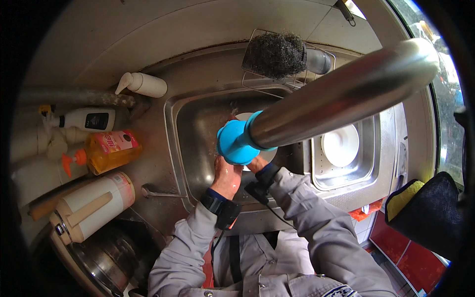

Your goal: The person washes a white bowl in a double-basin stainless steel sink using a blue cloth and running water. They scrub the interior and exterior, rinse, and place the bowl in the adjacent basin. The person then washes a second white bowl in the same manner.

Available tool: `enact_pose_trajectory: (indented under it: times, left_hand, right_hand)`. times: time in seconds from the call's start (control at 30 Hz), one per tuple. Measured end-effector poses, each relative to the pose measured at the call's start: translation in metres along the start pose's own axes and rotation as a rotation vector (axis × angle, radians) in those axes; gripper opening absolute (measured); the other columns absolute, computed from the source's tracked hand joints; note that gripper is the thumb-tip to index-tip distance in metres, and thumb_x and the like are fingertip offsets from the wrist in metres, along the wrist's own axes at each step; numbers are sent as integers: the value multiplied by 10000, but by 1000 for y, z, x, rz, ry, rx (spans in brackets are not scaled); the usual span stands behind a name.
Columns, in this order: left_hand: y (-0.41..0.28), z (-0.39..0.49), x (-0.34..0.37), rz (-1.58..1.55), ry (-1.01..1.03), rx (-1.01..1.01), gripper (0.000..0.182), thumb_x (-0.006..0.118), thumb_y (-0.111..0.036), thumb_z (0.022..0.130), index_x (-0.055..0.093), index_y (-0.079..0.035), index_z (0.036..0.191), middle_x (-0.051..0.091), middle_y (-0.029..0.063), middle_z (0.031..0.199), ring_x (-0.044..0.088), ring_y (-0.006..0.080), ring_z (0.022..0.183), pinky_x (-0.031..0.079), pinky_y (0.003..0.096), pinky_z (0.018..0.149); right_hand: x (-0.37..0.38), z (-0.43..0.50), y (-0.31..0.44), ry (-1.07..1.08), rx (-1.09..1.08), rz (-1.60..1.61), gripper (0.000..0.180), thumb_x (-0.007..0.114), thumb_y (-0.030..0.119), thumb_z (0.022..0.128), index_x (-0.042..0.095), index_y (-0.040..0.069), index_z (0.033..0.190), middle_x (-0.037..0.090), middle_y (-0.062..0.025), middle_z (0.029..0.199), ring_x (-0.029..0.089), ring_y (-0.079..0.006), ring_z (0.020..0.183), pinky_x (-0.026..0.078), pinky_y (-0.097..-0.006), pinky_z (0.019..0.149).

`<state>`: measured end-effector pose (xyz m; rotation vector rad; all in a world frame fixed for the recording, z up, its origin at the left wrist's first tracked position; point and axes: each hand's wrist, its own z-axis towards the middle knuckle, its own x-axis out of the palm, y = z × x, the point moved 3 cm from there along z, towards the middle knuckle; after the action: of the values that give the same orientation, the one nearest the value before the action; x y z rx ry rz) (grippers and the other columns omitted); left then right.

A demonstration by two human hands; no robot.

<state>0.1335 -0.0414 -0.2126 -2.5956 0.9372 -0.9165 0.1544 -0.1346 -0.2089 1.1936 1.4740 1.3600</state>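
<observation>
Both my hands are down in the steel sink basin point(196, 148), partly hidden by the blue faucet nozzle point(237, 143). Wet skin shows on my left hand point(227, 176), just below the nozzle. To its right, my right hand point(258, 164) lies against a white dish point(270, 155), whose middle is covered by the nozzle. Fingers of both hands are hidden, so how they grip the dish cannot be seen. Droplets splash to the left of the nozzle.
A thick faucet pipe point(345, 94) crosses above the sink. White bowl point(340, 144) sits in the right basin. A wire rack point(256, 83) holds a steel-wool scrubber point(276, 55). Left are a pump bottle point(146, 84), orange detergent point(113, 152) and a thermos point(96, 206).
</observation>
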Motion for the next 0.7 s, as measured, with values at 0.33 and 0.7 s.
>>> enact_pose_trajectory:
  times: [0.33,0.7]
  left_hand:
    - [-6,-15,21,93,59,-32,569,590,-496,981,534,-81,1366,606,54,1331,585,216,1200,495,398,1009]
    - [-10,-4,16,192,124,135,499,604,-483,966,609,-61,1233,665,62,1209,630,214,1110,536,392,937]
  right_hand:
    - [0,2,26,-113,-91,-121,480,493,257,987,488,-49,1357,544,-303,1326,538,-456,1214,448,-479,1005]
    - [3,0,46,-171,-115,-394,458,491,250,981,499,-24,1349,583,-285,1286,511,-473,1239,414,-461,1056]
